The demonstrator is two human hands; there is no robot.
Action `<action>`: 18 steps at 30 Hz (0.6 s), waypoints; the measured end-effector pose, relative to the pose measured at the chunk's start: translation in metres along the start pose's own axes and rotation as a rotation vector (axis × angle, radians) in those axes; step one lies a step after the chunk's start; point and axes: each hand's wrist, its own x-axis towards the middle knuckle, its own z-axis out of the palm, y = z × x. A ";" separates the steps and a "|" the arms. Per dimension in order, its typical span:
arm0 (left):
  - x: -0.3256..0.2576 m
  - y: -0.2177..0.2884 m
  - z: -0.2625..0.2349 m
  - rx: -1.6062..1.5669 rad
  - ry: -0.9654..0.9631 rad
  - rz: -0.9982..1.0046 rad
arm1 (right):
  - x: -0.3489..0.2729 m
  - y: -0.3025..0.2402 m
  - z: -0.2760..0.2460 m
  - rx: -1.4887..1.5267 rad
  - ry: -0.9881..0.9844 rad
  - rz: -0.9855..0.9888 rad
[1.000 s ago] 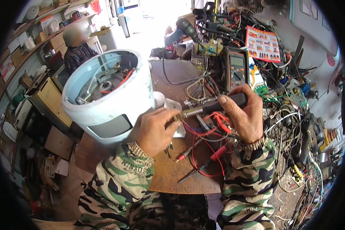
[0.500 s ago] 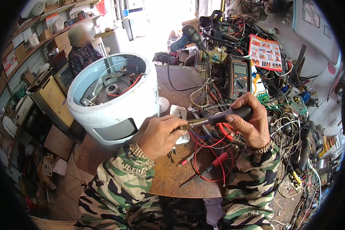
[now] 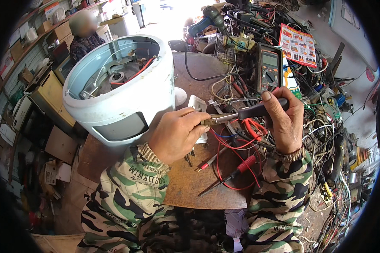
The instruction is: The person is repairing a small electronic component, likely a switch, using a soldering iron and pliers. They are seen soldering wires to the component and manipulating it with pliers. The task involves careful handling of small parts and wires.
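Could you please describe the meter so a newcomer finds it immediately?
From the big pale drum, look right across the table to the cable heap. Left of the printed leaflet is the meter, a dark box. Unlike its neighbours, it has a grey screen above a round dial.

I am in a cluttered repair workshop: on my worn brown bench (image 3: 183,192) a pale blue appliance housing (image 3: 133,99) stands with its inside exposed, and 2 test probes (image 3: 246,163) lie before me. To my right I see a multimeter (image 3: 269,69) and heaped, tangled cables (image 3: 318,137); to my left, shelves (image 3: 44,35) hold boxes (image 3: 63,31).
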 end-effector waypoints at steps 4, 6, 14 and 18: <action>0.001 -0.004 0.000 0.007 -0.021 0.033 | 0.000 0.002 -0.002 0.038 -0.024 -0.024; 0.001 -0.004 -0.001 0.011 -0.045 0.032 | -0.001 0.002 -0.001 0.012 -0.010 -0.098; 0.008 -0.017 -0.003 -0.077 -0.174 0.109 | -0.004 -0.002 -0.010 -0.038 -0.146 -0.521; 0.002 -0.014 -0.008 -0.108 -0.099 0.040 | -0.009 -0.017 -0.002 -0.018 -0.163 -0.155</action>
